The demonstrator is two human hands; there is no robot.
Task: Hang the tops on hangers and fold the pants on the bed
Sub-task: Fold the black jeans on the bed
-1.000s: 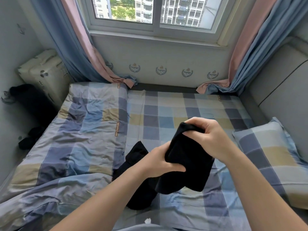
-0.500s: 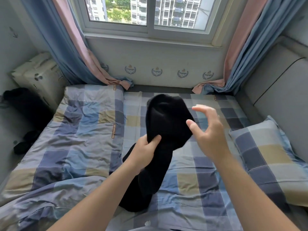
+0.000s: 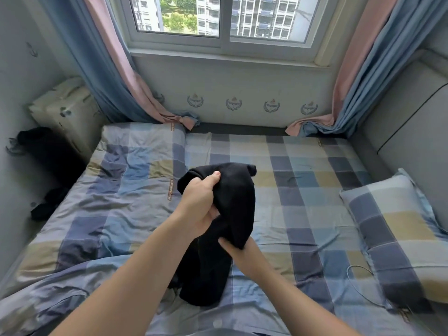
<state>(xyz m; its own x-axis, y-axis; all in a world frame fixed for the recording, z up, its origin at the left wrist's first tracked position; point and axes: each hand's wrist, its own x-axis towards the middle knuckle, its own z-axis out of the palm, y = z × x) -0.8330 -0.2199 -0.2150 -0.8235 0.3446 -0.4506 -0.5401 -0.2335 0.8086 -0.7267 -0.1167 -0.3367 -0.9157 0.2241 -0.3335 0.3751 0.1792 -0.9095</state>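
Down goes the right hand (image 3: 240, 253): half a second ago it hung spread beside the top of the bundle, and now it sits low, under the hanging fold. The left hand (image 3: 198, 204) has climbed to the top. Left thumb (image 3: 214, 175) is clamped over the upper edge of the black soft-fabric garment (image 3: 234, 202), fingers wrapped behind it, wrist bent and forearm running up from the lower left. The right hand's fingers are buried under the fold's bottom corner, so it looks like a pinch there, thumb up against the cloth. Both hands hold the garment, one above the other, close together.

The garment is held up mid-bed, its lower part slumped onto the blue, grey and yellow checked bed sheet (image 3: 303, 190). To its right lies a wide flat stretch of sheet, reaching to the matching checked pillow (image 3: 400, 226) by the grey padded headboard (image 3: 417, 132). A thin cable (image 3: 358, 270) loops near the pillow's near corner. On the left, the rumpled checked duvet (image 3: 121, 180) has its edge just beside the left hand. Beyond, sheet runs to the wall under the window (image 3: 223, 20).
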